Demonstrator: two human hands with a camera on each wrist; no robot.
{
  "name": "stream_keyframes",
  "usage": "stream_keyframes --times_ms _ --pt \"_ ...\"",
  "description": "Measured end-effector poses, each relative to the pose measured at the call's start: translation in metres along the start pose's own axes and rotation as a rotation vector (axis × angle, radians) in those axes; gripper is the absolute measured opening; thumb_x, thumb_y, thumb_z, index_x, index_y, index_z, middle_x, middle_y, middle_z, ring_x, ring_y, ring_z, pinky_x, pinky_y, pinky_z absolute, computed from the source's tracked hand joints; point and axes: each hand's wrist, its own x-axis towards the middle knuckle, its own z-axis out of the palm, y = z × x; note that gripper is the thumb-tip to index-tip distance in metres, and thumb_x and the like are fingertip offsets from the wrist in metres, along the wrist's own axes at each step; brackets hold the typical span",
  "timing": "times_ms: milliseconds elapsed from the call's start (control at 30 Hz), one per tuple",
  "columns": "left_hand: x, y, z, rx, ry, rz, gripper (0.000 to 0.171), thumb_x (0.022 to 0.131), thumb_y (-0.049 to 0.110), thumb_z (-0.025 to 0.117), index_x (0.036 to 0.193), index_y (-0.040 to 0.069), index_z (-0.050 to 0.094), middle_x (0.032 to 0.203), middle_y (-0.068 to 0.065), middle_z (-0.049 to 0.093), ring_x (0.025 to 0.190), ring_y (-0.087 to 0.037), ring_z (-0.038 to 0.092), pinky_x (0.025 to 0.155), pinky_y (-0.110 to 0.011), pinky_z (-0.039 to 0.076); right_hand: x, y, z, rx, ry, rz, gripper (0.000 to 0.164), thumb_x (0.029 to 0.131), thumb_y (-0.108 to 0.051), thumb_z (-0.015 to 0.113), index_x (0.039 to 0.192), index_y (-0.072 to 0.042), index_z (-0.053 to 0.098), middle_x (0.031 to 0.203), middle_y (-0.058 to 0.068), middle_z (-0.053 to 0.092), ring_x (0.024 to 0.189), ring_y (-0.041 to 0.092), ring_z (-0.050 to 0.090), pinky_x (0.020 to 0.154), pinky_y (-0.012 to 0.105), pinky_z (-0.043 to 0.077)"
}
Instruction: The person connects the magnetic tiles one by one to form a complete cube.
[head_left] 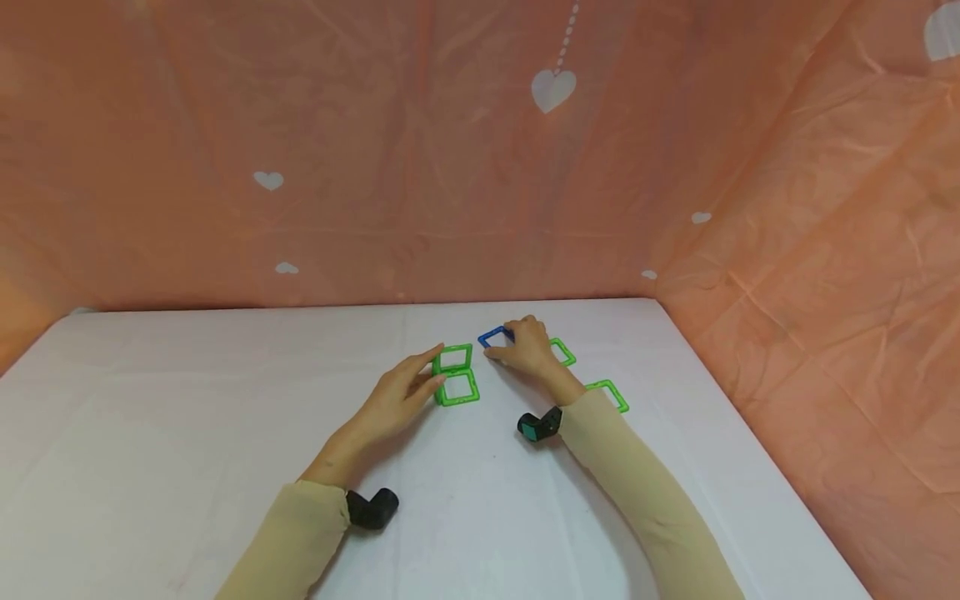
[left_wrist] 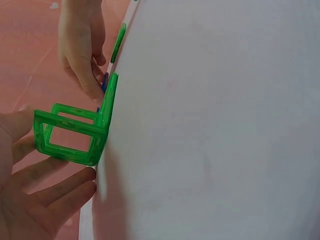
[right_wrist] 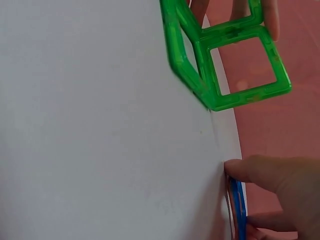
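Several green square-frame magnetic tiles [head_left: 461,402] are joined at their edges, some standing up, near the middle of the table. My left hand [head_left: 393,404] holds this green piece from its left side, thumb and fingers at the frames. In the left wrist view the joined tiles [left_wrist: 65,156] form an open box shape with one panel along the table. A blue square magnetic tile [head_left: 490,333] lies just to the right, pinched by my right hand [head_left: 528,346] between thumb and fingers. The right wrist view shows the blue tile [right_wrist: 240,210] edge-on, close over the white surface.
Two loose green tiles lie by the right arm: one green tile [head_left: 566,349] beyond the wrist, another green tile [head_left: 618,397] partly behind the sleeve. A white cloth covers the table [head_left: 187,400]. An orange curtain [head_left: 375,167] with white hearts hangs behind and at the right.
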Motion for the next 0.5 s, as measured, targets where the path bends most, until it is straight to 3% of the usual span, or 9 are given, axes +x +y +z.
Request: stream_keyframes --times_ms 300,500 --pt "0.0006 0.0005 -0.0016 -0.008 -0.007 -0.012 0.052 0.099 0.016 0.053 0.147 0.004 0.037 0.139 -0.025 0.047 0.118 -0.040 0.057 0.098 -0.046 0.047 -0.0057 0.0006 -0.0025 0.114 0.026 -0.061 0.061 0.076 -0.027 0.078 0.121 0.010 0.060 0.105 0.024 0.058 0.090 0.026 0.049 0.077 0.033 0.042" --pt "0.0004 0.0005 -0.0020 -0.013 -0.016 -0.027 0.052 0.099 0.017 0.053 0.147 0.004 0.036 0.140 -0.025 0.045 0.119 -0.040 0.056 0.098 -0.046 0.047 -0.0091 0.0055 -0.0009 0.189 -0.003 -0.079 0.061 0.079 -0.029 0.077 0.129 0.002 0.058 0.111 0.020 0.059 0.098 0.027 0.057 0.083 0.036 0.048"
